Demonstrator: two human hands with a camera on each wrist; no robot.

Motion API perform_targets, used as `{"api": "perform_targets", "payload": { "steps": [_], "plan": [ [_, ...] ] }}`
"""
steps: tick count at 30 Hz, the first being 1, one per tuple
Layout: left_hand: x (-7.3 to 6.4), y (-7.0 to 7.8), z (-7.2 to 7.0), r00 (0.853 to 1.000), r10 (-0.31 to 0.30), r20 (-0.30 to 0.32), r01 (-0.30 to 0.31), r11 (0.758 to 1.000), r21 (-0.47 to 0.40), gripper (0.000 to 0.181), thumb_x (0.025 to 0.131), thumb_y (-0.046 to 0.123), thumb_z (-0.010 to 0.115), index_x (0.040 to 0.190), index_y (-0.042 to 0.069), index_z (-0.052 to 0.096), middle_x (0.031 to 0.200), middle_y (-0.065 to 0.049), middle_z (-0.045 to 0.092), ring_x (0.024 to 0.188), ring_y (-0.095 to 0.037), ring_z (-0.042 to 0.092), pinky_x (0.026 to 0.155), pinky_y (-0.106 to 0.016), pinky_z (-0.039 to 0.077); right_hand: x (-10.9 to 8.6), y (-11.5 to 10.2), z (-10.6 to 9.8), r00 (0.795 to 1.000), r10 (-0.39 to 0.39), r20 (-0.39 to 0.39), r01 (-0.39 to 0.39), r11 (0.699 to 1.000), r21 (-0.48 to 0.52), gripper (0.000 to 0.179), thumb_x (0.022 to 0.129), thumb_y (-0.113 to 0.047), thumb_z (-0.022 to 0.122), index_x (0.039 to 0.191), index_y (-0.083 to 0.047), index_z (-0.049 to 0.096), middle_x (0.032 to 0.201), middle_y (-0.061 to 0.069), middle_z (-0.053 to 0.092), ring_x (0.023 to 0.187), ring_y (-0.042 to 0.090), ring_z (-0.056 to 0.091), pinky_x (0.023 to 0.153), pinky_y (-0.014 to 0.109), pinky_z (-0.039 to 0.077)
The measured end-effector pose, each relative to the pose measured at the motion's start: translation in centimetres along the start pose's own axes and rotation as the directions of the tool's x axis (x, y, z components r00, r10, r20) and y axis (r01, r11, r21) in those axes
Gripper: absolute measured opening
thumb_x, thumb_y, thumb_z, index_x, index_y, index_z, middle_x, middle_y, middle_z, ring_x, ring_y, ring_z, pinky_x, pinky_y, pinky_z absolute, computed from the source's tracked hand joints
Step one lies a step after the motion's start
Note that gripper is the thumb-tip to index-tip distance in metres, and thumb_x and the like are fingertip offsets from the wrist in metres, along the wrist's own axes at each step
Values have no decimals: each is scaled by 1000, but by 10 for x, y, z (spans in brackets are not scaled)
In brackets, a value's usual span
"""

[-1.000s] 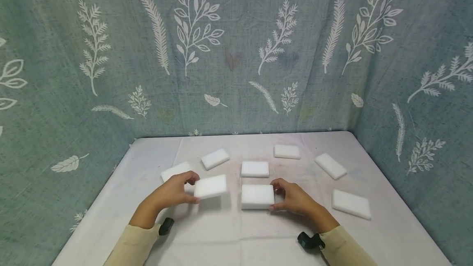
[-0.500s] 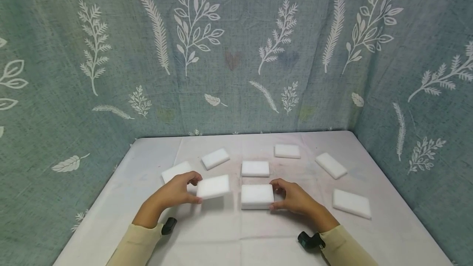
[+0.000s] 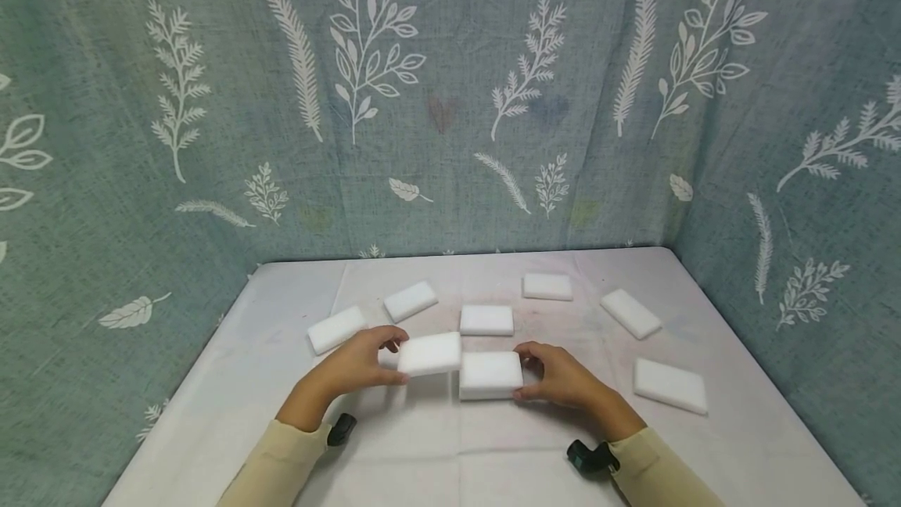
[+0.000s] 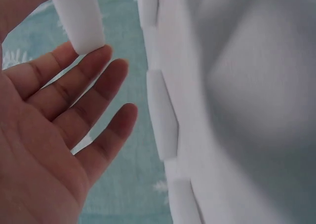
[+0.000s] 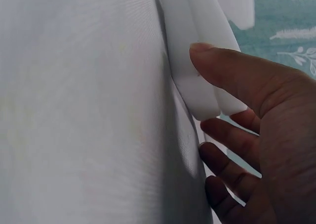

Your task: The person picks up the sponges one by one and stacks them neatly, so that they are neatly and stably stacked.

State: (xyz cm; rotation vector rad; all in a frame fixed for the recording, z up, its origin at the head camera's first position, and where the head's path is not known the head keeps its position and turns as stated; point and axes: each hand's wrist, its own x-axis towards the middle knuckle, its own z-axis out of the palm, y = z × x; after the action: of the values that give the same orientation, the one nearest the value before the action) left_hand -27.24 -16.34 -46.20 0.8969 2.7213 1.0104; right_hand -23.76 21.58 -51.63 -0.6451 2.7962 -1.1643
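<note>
My left hand [image 3: 355, 366] pinches a white block-shaped sponge [image 3: 429, 354] by its left end, thumb in front and fingers behind. That sponge hangs above the table, slightly tilted, its right end beside the near middle stack. In the left wrist view the sponge [image 4: 84, 23] shows between thumb and fingertips. My right hand [image 3: 559, 378] holds the right end of a stack of two white sponges [image 3: 490, 374] lying on the table. The right wrist view shows the two sponges [image 5: 197, 61] one on the other, the thumb against their near side.
Single white sponges lie around: a middle one [image 3: 486, 321] behind the stack, two at left [image 3: 338, 329] and back left [image 3: 411, 301], one at the back [image 3: 547, 286], two on the right [image 3: 629, 314]. The white-covered table [image 3: 394, 468] meets leaf-patterned cloth [image 3: 450, 139] behind.
My left hand has carried its sponge to the right, up to the left side of the stack. The right hand has kept its hold on the stack without visible movement.
</note>
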Motion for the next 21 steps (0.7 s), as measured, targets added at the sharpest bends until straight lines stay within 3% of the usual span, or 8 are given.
{"api": "perform_targets", "payload": {
  "steps": [13,21],
  "plan": [
    [22,30,31,992,126,20,-127,991,51,60,76,40,82,125,13,60,111,9,60,103,-17,57,86,-38,48,2,1,0,1000,-21,8,21,1000,5,67,68,-37,89,125,-16,60,115,-8,62,107,15,57,95,42,45],
    [28,34,42,990,140,22,-141,988,65,60,75,39,84,125,15,60,111,9,60,103,-17,58,87,-36,48,1,1,1,1000,-31,5,31,999,-18,69,67,-41,89,125,-18,60,114,-8,63,106,15,57,94,42,46]
  ]
}}
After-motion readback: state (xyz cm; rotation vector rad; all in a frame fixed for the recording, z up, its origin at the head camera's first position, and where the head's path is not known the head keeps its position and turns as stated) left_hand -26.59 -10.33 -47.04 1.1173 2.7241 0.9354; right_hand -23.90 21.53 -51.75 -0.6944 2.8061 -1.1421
